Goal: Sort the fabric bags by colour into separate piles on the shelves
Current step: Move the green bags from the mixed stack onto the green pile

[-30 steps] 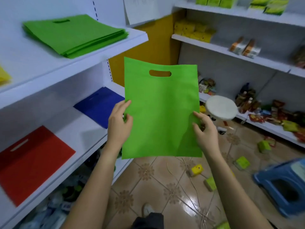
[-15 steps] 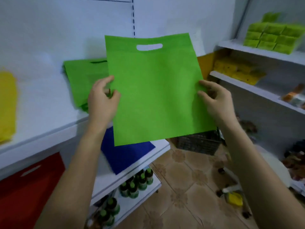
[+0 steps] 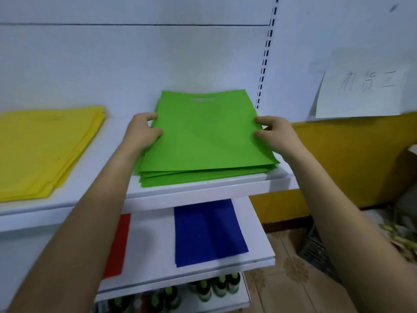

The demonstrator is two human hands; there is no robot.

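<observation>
The green bag (image 3: 203,132), held upright in the air 0.5 s ago, now lies flat on the green pile (image 3: 203,177) on the upper shelf (image 3: 203,195), handle slot toward the wall. The left grip (image 3: 141,132) and right grip (image 3: 275,134) each pinch 1 side edge, thumb on top. This bag looks sorted; only the release remains. The yellow pile (image 3: 45,150) lies well apart to the left.

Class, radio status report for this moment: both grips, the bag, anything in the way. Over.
Left grip and right grip pinch the green bag at its sides. Bag lies on the green pile, upper shelf. Nothing in the way.
</observation>
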